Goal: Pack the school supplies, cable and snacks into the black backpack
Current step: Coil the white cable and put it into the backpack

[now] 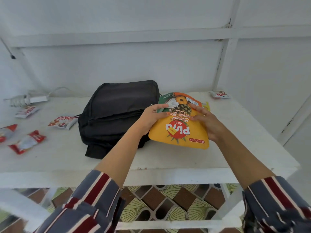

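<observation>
Both hands are holding the yellow snack bag (180, 132) up in the air, just over the right side of the black backpack (117, 108). The left hand (151, 115) pinches the bag's left edge. The right hand (208, 121) holds the right edge with its fingers laid over the front. The bag looks light and puffy, so it should be easy to lift. It is thin and smooth, so it may slip or crinkle, and a hard squeeze could crush the snacks inside. The flat edges are the best place to hold it. The backpack lies flat on the white desk (168, 158) and looks soft and floppy. I cannot tell if its zip is open. Small red snack packs (63, 122) and a white cable (21, 100) lie on the desk to the left.
</observation>
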